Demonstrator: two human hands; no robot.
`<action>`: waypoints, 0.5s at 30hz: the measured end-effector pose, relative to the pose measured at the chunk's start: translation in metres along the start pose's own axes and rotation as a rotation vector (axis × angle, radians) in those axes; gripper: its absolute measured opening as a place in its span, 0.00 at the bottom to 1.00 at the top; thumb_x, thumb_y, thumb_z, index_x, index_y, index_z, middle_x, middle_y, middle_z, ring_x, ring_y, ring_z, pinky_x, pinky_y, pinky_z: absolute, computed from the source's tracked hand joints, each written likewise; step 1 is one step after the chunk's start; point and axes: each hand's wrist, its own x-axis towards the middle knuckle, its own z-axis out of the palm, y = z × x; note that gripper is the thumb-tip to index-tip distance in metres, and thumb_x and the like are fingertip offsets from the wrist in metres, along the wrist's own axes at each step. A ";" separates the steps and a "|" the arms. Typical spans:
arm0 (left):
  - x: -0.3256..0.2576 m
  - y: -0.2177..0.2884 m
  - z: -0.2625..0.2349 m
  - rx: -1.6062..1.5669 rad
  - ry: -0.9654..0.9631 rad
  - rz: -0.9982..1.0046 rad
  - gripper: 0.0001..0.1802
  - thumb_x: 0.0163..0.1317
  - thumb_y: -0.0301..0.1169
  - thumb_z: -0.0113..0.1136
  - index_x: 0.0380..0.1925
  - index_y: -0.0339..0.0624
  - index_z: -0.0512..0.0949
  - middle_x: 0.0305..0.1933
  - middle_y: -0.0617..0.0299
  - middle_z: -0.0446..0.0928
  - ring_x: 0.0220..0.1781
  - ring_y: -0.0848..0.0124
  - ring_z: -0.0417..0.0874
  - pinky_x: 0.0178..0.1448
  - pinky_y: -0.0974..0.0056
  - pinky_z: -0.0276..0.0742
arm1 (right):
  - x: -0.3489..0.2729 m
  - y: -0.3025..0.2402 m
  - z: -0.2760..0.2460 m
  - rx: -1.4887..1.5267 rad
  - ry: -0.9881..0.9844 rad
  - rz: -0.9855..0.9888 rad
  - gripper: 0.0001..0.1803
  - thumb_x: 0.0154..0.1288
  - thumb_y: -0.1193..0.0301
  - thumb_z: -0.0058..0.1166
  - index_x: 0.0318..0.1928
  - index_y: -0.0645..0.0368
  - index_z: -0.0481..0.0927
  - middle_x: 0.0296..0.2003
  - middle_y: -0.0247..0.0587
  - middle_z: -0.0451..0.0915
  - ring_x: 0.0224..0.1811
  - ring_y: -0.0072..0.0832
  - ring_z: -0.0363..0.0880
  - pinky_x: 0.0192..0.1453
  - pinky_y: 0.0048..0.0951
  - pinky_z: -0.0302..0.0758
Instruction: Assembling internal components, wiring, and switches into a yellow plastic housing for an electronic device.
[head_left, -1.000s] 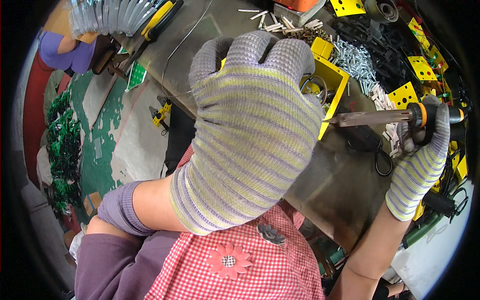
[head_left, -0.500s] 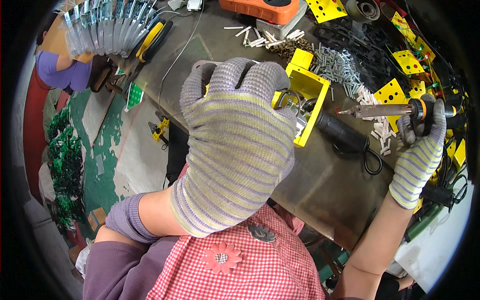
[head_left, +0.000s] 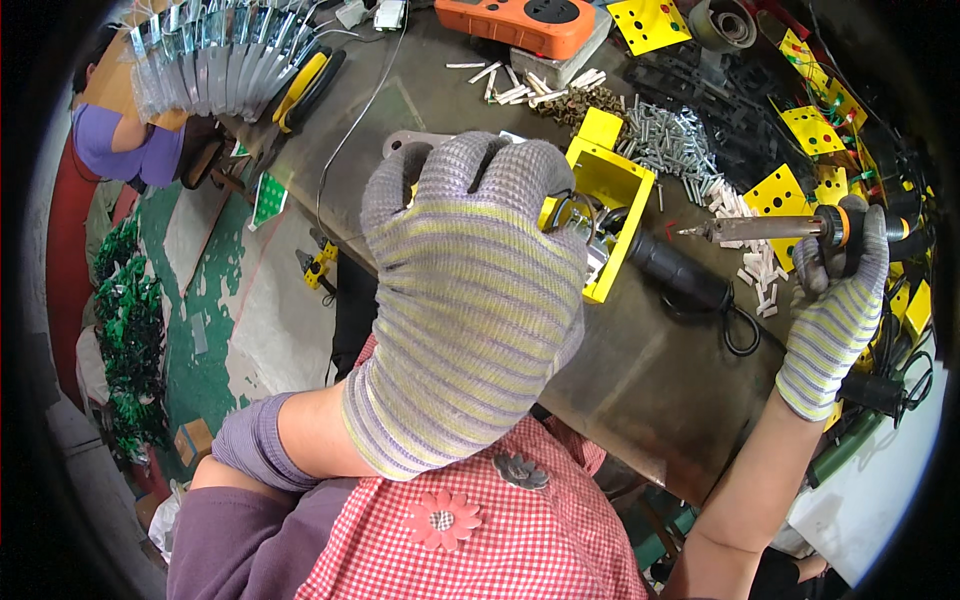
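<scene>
My left hand (head_left: 470, 300), in a striped knit glove, is closed with fingers curled over the left side of a yellow metal box (head_left: 612, 162). What lies under its palm is hidden. Inside the box's open frame, wires and a silvery part (head_left: 597, 250) show. A grey metal plate with a hole (head_left: 405, 143) sticks out past the glove's knuckles. From the box's right side runs a black cylindrical grip (head_left: 680, 272) with a looped cord. My right hand (head_left: 835, 335), gloved alike, holds a soldering iron (head_left: 765, 228) by its dark handle, its tip pointing left toward the box, apart from it.
Behind the box lie screws (head_left: 665, 140), brown small parts and white sleeves (head_left: 745, 215). An orange meter (head_left: 525, 25) rests at the back. Yellow perforated plates (head_left: 780, 195) crowd the right. Bagged strips (head_left: 215, 65) and yellow-black pliers handles (head_left: 305, 88) lie far left, near another person's sleeve (head_left: 120, 150).
The soldering iron and my right hand have shifted very slightly down. My left hand keeps its hold, with the box barely moved.
</scene>
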 end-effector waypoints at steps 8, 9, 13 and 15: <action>-0.002 0.001 -0.003 -0.041 -0.104 -0.036 0.10 0.35 0.35 0.72 0.21 0.48 0.82 0.54 0.52 0.77 0.57 0.49 0.73 0.60 0.43 0.64 | -0.007 -0.001 0.008 -0.004 -0.011 -0.008 0.22 0.70 0.55 0.60 0.48 0.63 0.80 0.25 0.36 0.78 0.17 0.19 0.67 0.24 0.16 0.67; -0.002 0.001 -0.004 -0.027 -0.128 -0.035 0.11 0.35 0.35 0.72 0.21 0.48 0.82 0.54 0.52 0.76 0.57 0.49 0.73 0.60 0.43 0.64 | -0.007 -0.001 0.009 -0.001 -0.009 -0.015 0.22 0.70 0.55 0.60 0.48 0.63 0.80 0.25 0.36 0.78 0.17 0.19 0.67 0.24 0.16 0.67; 0.000 0.002 -0.008 -0.050 -0.119 -0.013 0.11 0.35 0.36 0.72 0.21 0.48 0.82 0.53 0.53 0.76 0.57 0.49 0.73 0.60 0.43 0.64 | -0.008 -0.002 0.012 -0.015 0.042 -0.014 0.22 0.69 0.54 0.60 0.47 0.61 0.81 0.24 0.36 0.78 0.18 0.18 0.68 0.22 0.16 0.64; 0.000 0.002 -0.009 -0.072 -0.165 -0.036 0.11 0.35 0.36 0.72 0.21 0.48 0.82 0.52 0.53 0.76 0.57 0.49 0.72 0.59 0.43 0.64 | -0.007 -0.002 0.011 0.001 0.013 0.007 0.22 0.70 0.53 0.60 0.47 0.61 0.80 0.24 0.35 0.77 0.18 0.18 0.68 0.22 0.16 0.63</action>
